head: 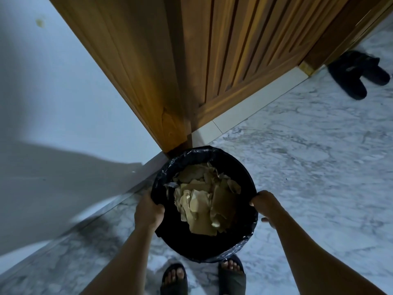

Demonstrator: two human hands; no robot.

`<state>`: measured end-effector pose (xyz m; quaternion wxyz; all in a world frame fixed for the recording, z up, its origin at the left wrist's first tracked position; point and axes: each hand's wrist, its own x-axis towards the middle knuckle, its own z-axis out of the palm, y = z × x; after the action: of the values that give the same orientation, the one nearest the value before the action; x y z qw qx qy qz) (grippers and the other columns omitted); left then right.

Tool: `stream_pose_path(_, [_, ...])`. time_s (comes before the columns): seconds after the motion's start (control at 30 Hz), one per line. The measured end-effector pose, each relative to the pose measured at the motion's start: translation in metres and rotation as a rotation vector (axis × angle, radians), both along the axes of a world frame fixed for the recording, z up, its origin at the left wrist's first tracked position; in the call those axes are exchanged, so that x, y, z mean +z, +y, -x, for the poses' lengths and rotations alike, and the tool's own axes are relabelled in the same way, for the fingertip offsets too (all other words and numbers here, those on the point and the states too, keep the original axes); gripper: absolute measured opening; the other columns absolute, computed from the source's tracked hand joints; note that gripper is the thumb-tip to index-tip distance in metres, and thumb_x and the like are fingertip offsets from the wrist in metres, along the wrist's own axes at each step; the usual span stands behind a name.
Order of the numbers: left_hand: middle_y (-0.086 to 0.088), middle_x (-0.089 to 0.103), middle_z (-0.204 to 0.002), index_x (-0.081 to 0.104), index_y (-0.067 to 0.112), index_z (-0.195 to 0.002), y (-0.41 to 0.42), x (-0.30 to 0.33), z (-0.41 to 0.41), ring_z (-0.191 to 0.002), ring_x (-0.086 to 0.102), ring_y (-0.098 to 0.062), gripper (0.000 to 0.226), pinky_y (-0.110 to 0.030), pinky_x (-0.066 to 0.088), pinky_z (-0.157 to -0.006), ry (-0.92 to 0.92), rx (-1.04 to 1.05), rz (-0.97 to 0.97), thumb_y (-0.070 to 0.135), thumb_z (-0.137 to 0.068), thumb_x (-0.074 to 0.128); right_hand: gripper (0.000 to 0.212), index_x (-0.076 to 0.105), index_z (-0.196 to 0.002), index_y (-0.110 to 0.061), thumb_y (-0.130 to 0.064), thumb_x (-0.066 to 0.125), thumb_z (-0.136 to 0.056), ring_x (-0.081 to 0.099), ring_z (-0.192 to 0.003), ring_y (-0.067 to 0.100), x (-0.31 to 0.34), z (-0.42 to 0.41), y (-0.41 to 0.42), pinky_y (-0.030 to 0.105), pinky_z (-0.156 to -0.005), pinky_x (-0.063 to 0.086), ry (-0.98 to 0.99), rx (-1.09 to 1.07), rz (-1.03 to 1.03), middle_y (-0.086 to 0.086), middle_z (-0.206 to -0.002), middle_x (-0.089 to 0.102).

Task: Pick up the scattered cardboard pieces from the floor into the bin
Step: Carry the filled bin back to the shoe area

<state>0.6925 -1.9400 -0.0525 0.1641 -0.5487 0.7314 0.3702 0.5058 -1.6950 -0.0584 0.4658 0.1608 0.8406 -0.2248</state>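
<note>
We hold a round black bin (204, 241) by its rim, one hand on each side. Our left hand (148, 211) grips the left rim, fingers curled over the edge and pressing the black liner bag (168, 167) against it. Our right hand (265, 204) grips the right rim the same way, thumb side on top, fingers wrapped under.

Between the two grips, inside the bin, lies a heap of torn cardboard pieces (202, 201), tan and pale, overlapping and crumpled. The heap sits nearer the far wall of the bin than the near one.

Whether the bin rests on the marble floor (308, 167) or is lifted off it, we cannot tell.

Just beyond the bin's far rim stands the corner of a wooden door frame (148, 81), with a white wall (63, 81) left of our left hand. Below the grips, our two feet in dark sandals (174, 279). Well beyond our right hand, by the door, a pair of dark slippers (357, 75).
</note>
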Motion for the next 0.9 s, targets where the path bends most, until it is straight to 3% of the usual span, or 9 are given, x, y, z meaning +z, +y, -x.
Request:
stream_pose_path(0.07, [-0.010,0.067,-0.085,0.062,0.015,-0.101,-0.004,-0.005,-0.002,-0.079,0.062,-0.032,0.028,-0.032,0.041,-0.063,-0.035,0.000,0.018,-0.001,-0.080,0.052,0.027,0.061,-0.113,0.001,0.000,0.053,-0.088,0.063,-0.097,0.041,-0.008,-0.004,0.002,0.057,-0.089,0.056,0.023,-0.019,0.018,0.023,-0.106,0.065])
stream_pose_path(0.2, [-0.013,0.067,-0.081,0.064,0.012,-0.093,-0.007,0.005,-0.006,-0.080,0.065,-0.035,0.025,-0.032,0.039,-0.056,-0.030,-0.022,-0.009,-0.005,-0.079,0.051,0.025,0.066,-0.103,0.001,0.004,0.049,-0.085,0.065,-0.093,0.044,-0.008,-0.010,0.014,0.061,-0.084,0.056,0.073,-0.052,0.068,0.025,-0.099,0.067])
stream_pose_path(0.27, [-0.015,0.069,-0.082,0.067,0.010,-0.092,-0.003,0.032,-0.001,-0.084,0.067,-0.036,0.023,-0.035,0.047,-0.060,-0.020,-0.056,0.001,-0.004,-0.078,0.055,0.024,0.066,-0.105,0.000,0.005,0.050,-0.086,0.066,-0.093,0.043,0.015,-0.011,0.026,0.059,-0.081,0.059,0.048,-0.126,0.082,0.025,-0.100,0.067])
stream_pose_path(0.33, [-0.018,0.072,-0.089,0.070,0.010,-0.097,0.005,0.067,0.003,-0.086,0.069,-0.036,0.028,-0.044,0.059,-0.071,0.009,-0.040,-0.022,-0.004,-0.076,0.058,0.025,0.066,-0.107,0.001,0.006,0.050,-0.088,0.065,-0.089,0.040,0.049,-0.014,0.041,0.051,-0.071,0.060,0.028,-0.213,0.104,0.024,-0.101,0.067])
stream_pose_path(0.4, [-0.021,0.072,-0.091,0.070,0.006,-0.097,0.019,0.113,0.014,-0.084,0.071,-0.036,0.025,-0.049,0.061,-0.074,0.009,-0.040,-0.073,-0.007,-0.078,0.058,0.025,0.065,-0.108,0.002,0.008,0.048,-0.091,0.061,-0.084,0.036,0.094,-0.012,0.060,0.040,-0.060,0.054,0.011,-0.281,0.147,0.023,-0.100,0.065])
stream_pose_path(0.63, [-0.021,0.066,-0.108,0.057,0.015,-0.108,0.100,0.282,0.074,-0.100,0.066,-0.039,0.030,-0.047,0.056,-0.087,0.058,0.010,-0.358,-0.006,-0.087,0.063,0.018,0.062,-0.094,-0.002,0.013,0.057,-0.087,0.057,-0.075,0.030,0.277,0.000,0.182,0.044,-0.068,0.055,0.074,-0.422,0.265,0.017,-0.085,0.059])
stream_pose_path(0.7, [-0.017,0.067,-0.109,0.058,0.014,-0.113,0.134,0.323,0.096,-0.095,0.066,-0.036,0.032,-0.045,0.056,-0.084,0.070,-0.059,-0.411,-0.004,-0.087,0.065,0.020,0.061,-0.088,-0.005,0.015,0.056,-0.086,0.053,-0.072,0.028,0.318,0.000,0.228,0.038,-0.063,0.052,0.094,-0.535,0.287,0.016,-0.081,0.057])
stream_pose_path(0.8, [-0.010,0.069,-0.106,0.061,0.011,-0.117,0.196,0.377,0.134,-0.084,0.067,-0.025,0.033,-0.035,0.055,-0.067,0.099,-0.175,-0.448,-0.004,-0.088,0.065,0.017,0.061,-0.093,-0.003,0.012,0.056,-0.087,0.051,-0.070,0.027,0.373,0.003,0.299,0.035,-0.062,0.049,0.147,-0.640,0.299,0.016,-0.082,0.056])
stream_pose_path(0.9, [-0.006,0.068,-0.097,0.064,0.016,-0.097,0.270,0.425,0.175,-0.084,0.066,-0.026,0.025,-0.033,0.053,-0.061,0.128,-0.273,-0.449,-0.007,-0.088,0.063,0.014,0.060,-0.093,-0.003,0.009,0.055,-0.089,0.050,-0.065,0.025,0.425,0.002,0.372,0.036,-0.066,0.048,0.205,-0.725,0.300,0.014,-0.077,0.056])
